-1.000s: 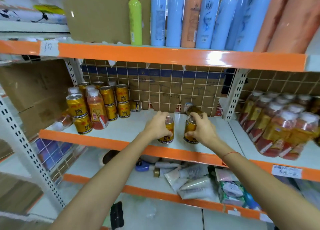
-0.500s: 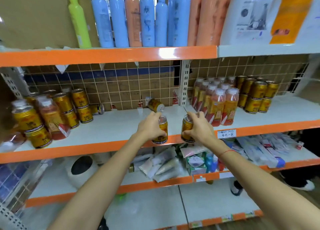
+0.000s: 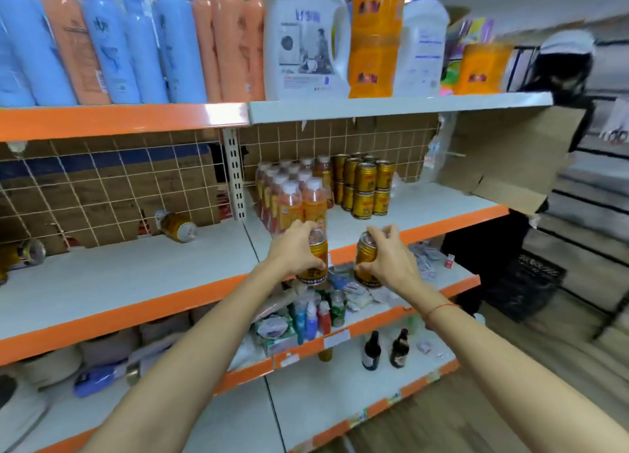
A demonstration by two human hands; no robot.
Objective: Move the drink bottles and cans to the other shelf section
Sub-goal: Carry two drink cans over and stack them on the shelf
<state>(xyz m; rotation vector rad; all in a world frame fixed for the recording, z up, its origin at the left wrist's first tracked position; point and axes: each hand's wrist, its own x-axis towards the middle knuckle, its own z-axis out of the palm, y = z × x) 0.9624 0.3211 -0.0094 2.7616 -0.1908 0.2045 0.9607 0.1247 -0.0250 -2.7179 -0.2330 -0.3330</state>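
While both cans hang off the shelf edge, risks read left to right:
Fallen can (image 3: 177,226): smooth metal cylinder on its side, left section; may roll.
Left hand (image 3: 295,250): wrapped round gold can (image 3: 315,262); could knock the plastic bottles (image 3: 291,197) behind.
Right hand (image 3: 386,258): clasping second can (image 3: 366,260); slick wall may slip.
Stacked cans (image 3: 366,188): two tiers, right section; could topple.

The middle shelf (image 3: 129,282) carries a fallen can (image 3: 177,227) at ten o'clock, and bottles (image 3: 292,193) with stacked cans (image 3: 366,188) at one o'clock.
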